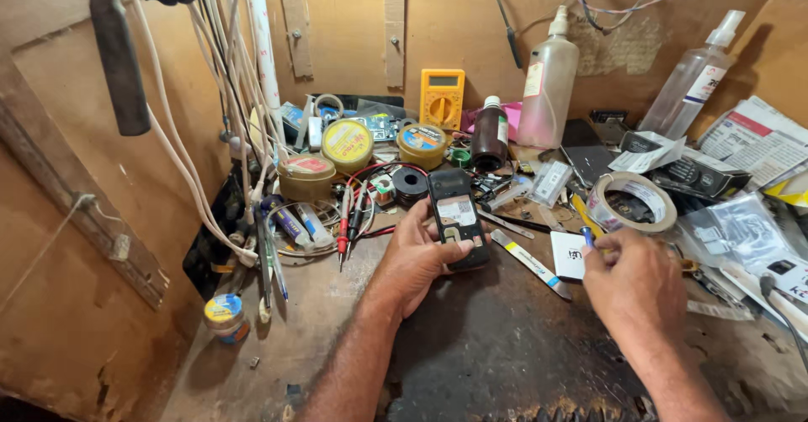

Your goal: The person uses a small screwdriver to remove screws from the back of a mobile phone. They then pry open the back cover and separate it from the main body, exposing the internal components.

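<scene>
At the middle of the surface (pixel 505 346) my left hand (pixel 417 258) grips the opened black phone (pixel 456 217); my right hand (pixel 631 283), at three o'clock, pinches a blue-tipped tool (pixel 587 237). One nudge could topple the brown bottle (pixel 489 140) at twelve.

Glossy black plastic phone (pixel 455 218), clear plastic bottles (pixel 548 85), rough scuffed wooden bench (pixel 278 338), shiny tape roll (pixel 631 203)
</scene>
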A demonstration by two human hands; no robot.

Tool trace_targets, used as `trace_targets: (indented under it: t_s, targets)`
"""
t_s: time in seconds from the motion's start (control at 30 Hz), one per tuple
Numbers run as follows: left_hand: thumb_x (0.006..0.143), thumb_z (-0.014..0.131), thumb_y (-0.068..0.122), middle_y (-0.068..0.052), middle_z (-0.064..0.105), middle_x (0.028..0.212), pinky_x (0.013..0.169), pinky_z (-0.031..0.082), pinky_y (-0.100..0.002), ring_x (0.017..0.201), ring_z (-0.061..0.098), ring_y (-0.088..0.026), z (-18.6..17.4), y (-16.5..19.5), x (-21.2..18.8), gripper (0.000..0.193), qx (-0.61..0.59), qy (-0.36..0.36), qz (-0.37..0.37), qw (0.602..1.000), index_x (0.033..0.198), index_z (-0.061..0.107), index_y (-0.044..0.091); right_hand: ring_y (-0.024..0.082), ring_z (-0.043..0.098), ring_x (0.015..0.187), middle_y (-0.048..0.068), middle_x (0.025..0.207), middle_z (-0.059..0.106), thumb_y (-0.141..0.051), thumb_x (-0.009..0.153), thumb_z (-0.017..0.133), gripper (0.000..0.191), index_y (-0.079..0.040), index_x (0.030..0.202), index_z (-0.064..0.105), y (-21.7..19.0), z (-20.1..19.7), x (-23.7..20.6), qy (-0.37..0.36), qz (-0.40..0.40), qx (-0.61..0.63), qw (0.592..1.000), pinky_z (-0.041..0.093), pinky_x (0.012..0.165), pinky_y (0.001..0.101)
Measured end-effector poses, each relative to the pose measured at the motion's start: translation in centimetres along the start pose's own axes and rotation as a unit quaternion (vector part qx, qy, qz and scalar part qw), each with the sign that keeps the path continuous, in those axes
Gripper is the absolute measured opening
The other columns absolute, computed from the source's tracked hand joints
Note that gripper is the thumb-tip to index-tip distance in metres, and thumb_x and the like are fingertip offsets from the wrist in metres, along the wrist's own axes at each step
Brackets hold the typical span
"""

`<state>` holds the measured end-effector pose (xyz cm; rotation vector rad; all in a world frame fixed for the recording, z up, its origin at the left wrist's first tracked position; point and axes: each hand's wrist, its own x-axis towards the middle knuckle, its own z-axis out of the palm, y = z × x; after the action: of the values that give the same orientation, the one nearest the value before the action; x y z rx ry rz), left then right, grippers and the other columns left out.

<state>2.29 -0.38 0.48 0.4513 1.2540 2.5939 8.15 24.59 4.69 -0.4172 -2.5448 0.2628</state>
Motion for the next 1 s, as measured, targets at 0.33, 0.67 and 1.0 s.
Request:
trace_targets:
  t_s: [0.33,0.67,1.0]
  targets:
    - [0.079,0.069,-0.011,-0.013,0.075,0.111,0.088,0.062,-0.036,0.102,0.074,-0.021,0.0,-0.2,0.0,0.056,0.047,-0.009,0.022,0.999,0.132,0.055,0.002,0.034,0.065,0.108,0.018,0.106,0.073,-0.033,0.091,0.072,0.030,-0.005,0.101,0.074,0.8,1.0,0.9,-0.031,-0.027,-0.078,0.996,0.043,0.107,0.0467]
    - [0.077,0.069,-0.009,-0.013,0.077,0.111,0.082,0.063,-0.031,0.095,0.075,-0.018,-0.2,-0.3,0.3,0.054,0.044,-0.009,0.019,0.999,0.129,0.059,0.001,0.041,0.063,0.115,0.020,0.118,0.074,-0.043,0.092,0.072,0.033,-0.014,0.105,0.083,0.7,0.4,3.0,-0.131,0.069,-0.076,0.986,0.049,0.101,0.0504]
    - [0.080,0.060,-0.014,-0.016,0.075,0.111,0.087,0.063,-0.035,0.100,0.075,-0.022,-0.3,-0.7,0.4,0.049,0.020,-0.001,0.012,1.000,0.127,0.055,-0.001,0.042,0.055,0.127,0.018,0.127,0.069,-0.050,0.091,0.071,0.044,-0.012,0.111,0.080,0.2,1.0,3.1,-0.147,0.092,-0.106,0.979,0.048,0.100,0.0565]
